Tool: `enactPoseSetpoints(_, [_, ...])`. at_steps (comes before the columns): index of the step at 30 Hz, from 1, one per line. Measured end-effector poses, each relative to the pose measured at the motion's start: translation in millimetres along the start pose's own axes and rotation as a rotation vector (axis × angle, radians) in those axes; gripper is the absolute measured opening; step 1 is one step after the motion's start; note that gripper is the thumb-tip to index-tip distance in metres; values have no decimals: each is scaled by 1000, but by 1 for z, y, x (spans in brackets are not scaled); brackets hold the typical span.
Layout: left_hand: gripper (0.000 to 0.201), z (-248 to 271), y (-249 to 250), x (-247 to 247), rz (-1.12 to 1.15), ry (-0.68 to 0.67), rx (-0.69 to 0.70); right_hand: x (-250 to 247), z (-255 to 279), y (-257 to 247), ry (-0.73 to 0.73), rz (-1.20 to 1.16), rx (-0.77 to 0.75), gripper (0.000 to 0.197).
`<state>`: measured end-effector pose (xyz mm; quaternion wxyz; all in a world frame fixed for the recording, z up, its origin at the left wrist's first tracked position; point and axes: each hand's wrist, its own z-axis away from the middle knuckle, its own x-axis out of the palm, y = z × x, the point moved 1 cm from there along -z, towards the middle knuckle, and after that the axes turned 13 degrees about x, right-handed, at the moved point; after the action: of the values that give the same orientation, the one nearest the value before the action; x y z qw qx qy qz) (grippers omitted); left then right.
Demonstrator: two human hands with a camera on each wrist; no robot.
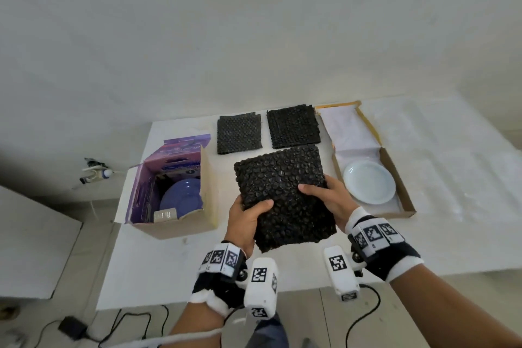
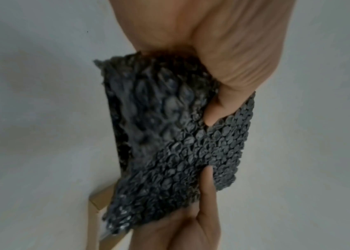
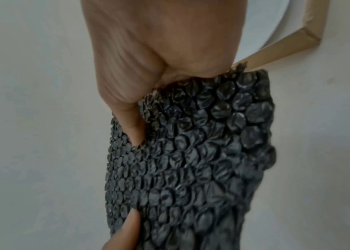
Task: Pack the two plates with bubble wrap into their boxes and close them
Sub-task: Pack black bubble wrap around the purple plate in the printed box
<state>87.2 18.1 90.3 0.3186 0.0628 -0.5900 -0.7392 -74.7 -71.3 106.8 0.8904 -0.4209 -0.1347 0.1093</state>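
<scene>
A black bubble wrap sheet (image 1: 282,195) is held above the table's middle, and both hands grip it. My left hand (image 1: 245,220) clamps its near left edge with the thumb on top, and the same hand (image 2: 223,67) shows in the left wrist view on the sheet (image 2: 169,143). My right hand (image 1: 324,198) grips the right edge, and it appears again (image 3: 148,67) over the wrap (image 3: 201,160). A blue plate (image 1: 180,198) leans inside the open purple box (image 1: 175,223) on the left. A white plate (image 1: 370,182) lies in the flat brown box (image 1: 406,206) on the right.
Two more black bubble wrap sheets (image 1: 239,133) (image 1: 293,126) lie at the table's far side. White paper (image 1: 350,130) lines the flat box's raised lid. A small white carton (image 1: 165,215) sits in the purple box. Cables and a charger (image 1: 70,326) lie on the floor.
</scene>
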Motion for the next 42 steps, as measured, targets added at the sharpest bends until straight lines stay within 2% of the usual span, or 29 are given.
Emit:
enactPoseSetpoints(4, [54, 24, 22, -6, -17, -90, 73, -2, 21, 0, -112, -116, 91, 49])
enactPoseSetpoints(6, [50, 34, 35, -12, -50, -102, 118, 4, 30, -1, -276, -141, 142, 40])
enactPoseSetpoints(8, [45, 39, 45, -20, -77, -92, 164, 15, 35, -2, -330, -93, 134, 31])
enactPoseSetpoints(10, [46, 41, 55, -32, -102, -79, 200, 29, 36, -3, -254, 2, 46, 30])
enactPoseSetpoints(12, [37, 40, 66, -45, -137, -64, 242, 46, 35, -7, -172, 64, -37, 30])
enactPoseSetpoints(14, [24, 36, 79, -61, -167, -42, 280, 66, 35, -12, -143, 84, -81, 27])
enactPoseSetpoints(16, [20, 28, 95, -79, -180, -16, 319, 90, 32, -18, -145, 94, -104, 24])
enactPoseSetpoints(19, [21, 11, 116, -108, -189, 23, 364, 132, 22, -26, -156, 104, -132, 20])
enactPoseSetpoints(23, [20, -22, 124, -153, -246, 70, 330, 188, -2, -28, -75, 172, -144, 22])
enactPoseSetpoints(27, [40, -51, 112, -190, -389, 35, 254, 224, -23, -25, 25, 303, -158, 15])
enactPoseSetpoints(34, [44, -78, 92, -217, -468, -97, 108, 248, -39, -22, 182, 571, -168, 22])
enactPoseSetpoints(39, [47, -85, 92, -216, -646, -159, 146, 249, -40, -24, 326, 843, -146, 32])
enactPoseSetpoints(42, [45, -89, 89, -213, -744, -158, 179, 248, -47, -22, 354, 961, -91, 35])
